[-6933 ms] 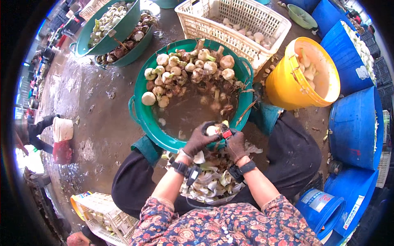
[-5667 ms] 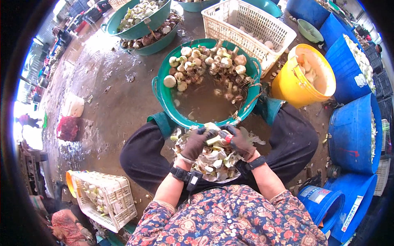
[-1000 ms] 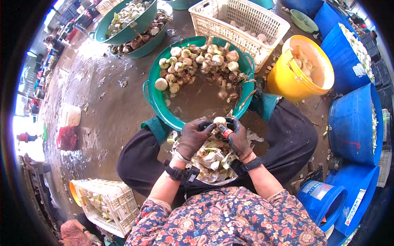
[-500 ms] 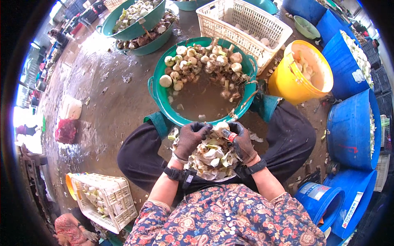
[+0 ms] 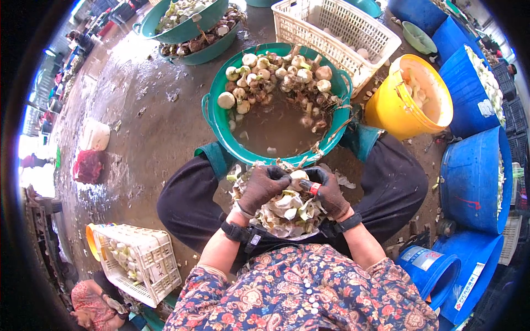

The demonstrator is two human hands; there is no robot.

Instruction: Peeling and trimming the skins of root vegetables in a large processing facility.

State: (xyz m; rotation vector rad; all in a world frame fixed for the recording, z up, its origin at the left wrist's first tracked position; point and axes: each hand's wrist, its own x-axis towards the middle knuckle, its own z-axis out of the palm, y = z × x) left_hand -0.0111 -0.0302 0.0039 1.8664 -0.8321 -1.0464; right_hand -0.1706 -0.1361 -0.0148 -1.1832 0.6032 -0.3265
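Observation:
Both my hands wear dark gloves and meet over my lap, just below the green tub (image 5: 221, 144). A pale garlic bulb (image 5: 298, 175) sits between them, pinched by the closed fingers of my left hand (image 5: 260, 188). Wrapped in my right hand (image 5: 330, 194) is a small knife (image 5: 312, 187) with a red and black handle; its blade is hard to make out against the bulb. Beneath the hands lies a heap of white garlic peels (image 5: 288, 208). Several unpeeled garlic bulbs (image 5: 255, 79), some with stems and roots, line the tub's far side.
A yellow bucket (image 5: 381, 105) holding pale pieces stands right of the tub, a white crate (image 5: 309, 30) behind it. Blue barrels (image 5: 469, 179) line the right. Stacked green basins (image 5: 204, 55) stand far left. Near left are another white crate (image 5: 160, 265) and a person (image 5: 91, 303).
The view has tilted slightly, so the tub sits a little higher. My left fingers have come slightly closer to my right hand, and the bulb between them shows more of its round side.

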